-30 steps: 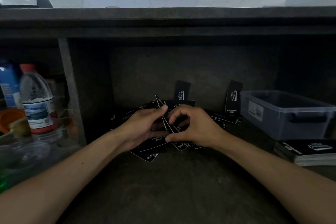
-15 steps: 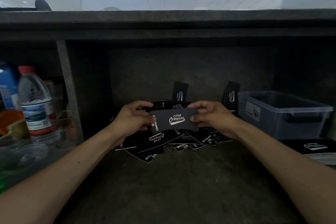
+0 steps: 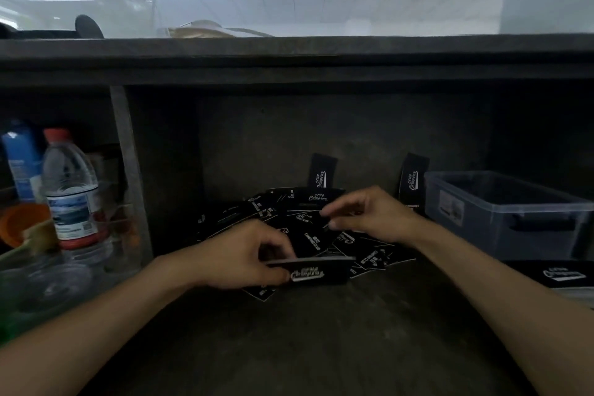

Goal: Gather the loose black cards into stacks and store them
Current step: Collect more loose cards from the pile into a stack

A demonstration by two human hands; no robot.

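**On the shelf, mid-sort.** My left hand (image 3: 244, 259) grips one thin stack (image 3: 321, 271) of black cards between thumb and curled fingers. The white logo on its face is turned toward me and blurred. The stack hangs low over the near edge of the pile (image 3: 289, 225). The pile is one loose heap of the same cards, spread across the back half of the shelf (image 3: 289, 347). They overlap too much for me to count.

My right hand (image 3: 369, 215) reaches over the pile's middle, palm down, with forefinger and thumb drawn close together at a card's edge. Whether they pinch that card I cannot tell. The other fingers lie loosely stretched. My two hands are apart, the right farther back than the left.

Two leaning cards (image 3: 322, 170) stand on end against the back wall behind the pile, one behind its middle, the other just left of the bin (image 3: 501, 202). That one clear plastic bin sits at the right of the shelf, with a dark handle slot on its near end. In front of it lies a second stack (image 3: 562, 276), squared, logo up.

Beyond the upright divider (image 3: 128, 170) on the left stand one water bottle (image 3: 72, 190) with a red cap and one blue carton (image 3: 22, 164) behind it.
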